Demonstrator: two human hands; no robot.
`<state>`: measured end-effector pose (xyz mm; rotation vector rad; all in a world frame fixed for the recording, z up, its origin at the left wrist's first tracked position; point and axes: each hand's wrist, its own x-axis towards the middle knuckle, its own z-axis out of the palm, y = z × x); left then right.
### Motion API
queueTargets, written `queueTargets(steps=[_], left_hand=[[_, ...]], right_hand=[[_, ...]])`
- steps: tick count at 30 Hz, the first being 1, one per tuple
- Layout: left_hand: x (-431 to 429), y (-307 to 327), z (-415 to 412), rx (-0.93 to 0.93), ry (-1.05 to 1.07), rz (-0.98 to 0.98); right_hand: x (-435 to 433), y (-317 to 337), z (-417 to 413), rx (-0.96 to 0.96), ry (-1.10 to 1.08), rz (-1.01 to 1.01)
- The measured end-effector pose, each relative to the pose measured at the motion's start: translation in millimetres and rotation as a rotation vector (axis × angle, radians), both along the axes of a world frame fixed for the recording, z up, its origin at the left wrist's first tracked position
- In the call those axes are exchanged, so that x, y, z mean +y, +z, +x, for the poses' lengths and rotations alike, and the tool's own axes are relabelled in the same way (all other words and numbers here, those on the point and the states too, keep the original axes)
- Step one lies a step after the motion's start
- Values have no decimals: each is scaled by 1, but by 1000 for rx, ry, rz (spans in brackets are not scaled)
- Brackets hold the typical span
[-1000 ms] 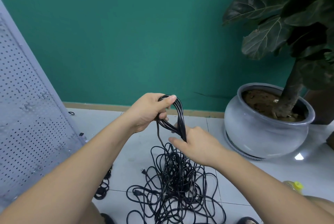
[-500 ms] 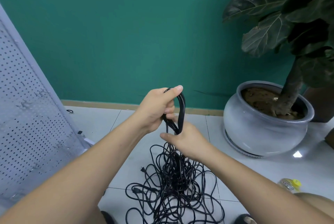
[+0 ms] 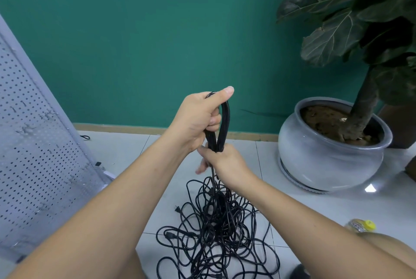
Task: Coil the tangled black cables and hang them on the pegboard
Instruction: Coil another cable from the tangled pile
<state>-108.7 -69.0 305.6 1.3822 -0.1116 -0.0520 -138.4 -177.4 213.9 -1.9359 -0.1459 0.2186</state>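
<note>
Where it leans well off to the left of my left hand [image 3: 195, 118], I see the pegboard [image 3: 33, 143]; a grey plant pot [image 3: 326, 166] sits to the right of my right hand [image 3: 227, 162]. Below both hands the tangled black cables [image 3: 216, 233] lie heaped on the floor. My left hand curls round the top of a narrow cable loop [image 3: 226, 121], thumb straight; my right hand, just beneath, grips its lower end.

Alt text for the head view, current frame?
Two bare hands hold a bunch of black cable loops upright: the left hand grips its top, the right hand grips below. More cable hangs into a tangled pile on the floor, with a pegboard at left and a grey plant pot at right.
</note>
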Motion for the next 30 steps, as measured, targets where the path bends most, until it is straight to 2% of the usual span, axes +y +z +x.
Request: queueTargets(steps=[3,6,12,18,24,30], left_hand=[[-2,2,3,-57,31,65],[-2,2,5,-91,37,121],[2,-31,11,-33,21,71],[-15,-120,-14,85,-317,587],[-29,-184,-38,145,-321,701],[-12,-183,-35,23,-327,898]], right_hand=[[4,0,1,17,-73,149],[4,1,3,-8,-120,127],[-10,25,15,-121,-227,243],[-32,52,24,-202,-307,422],[-35,67,22,-237,-348,472],[-43,71,24,-232,-398,450]])
